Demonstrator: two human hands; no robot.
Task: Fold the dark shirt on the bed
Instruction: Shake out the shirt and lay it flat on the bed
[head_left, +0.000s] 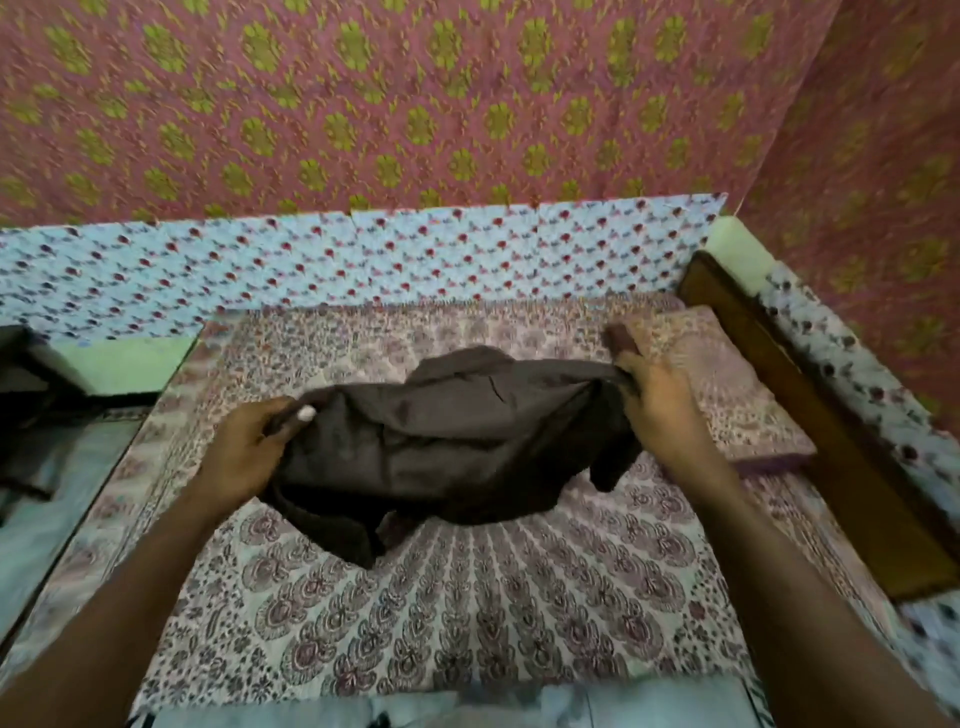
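Note:
The dark shirt (447, 441) is a crumpled dark brown cloth stretched between both hands above the middle of the bed (467, 613). My left hand (249, 447) grips its left edge, thumb on top of the fabric. My right hand (654, 400) grips its right end, fingers curled round a bunched part. A loose flap hangs down at the lower left and another at the right, touching the patterned bedsheet. The frame is slightly blurred.
A pillow (727, 395) in the same paisley print lies at the right of the bed beside a wooden headboard (831, 447). A blue flowered panel (337, 265) runs along the far side below the pink wall. Dark items (31, 415) sit at the left edge.

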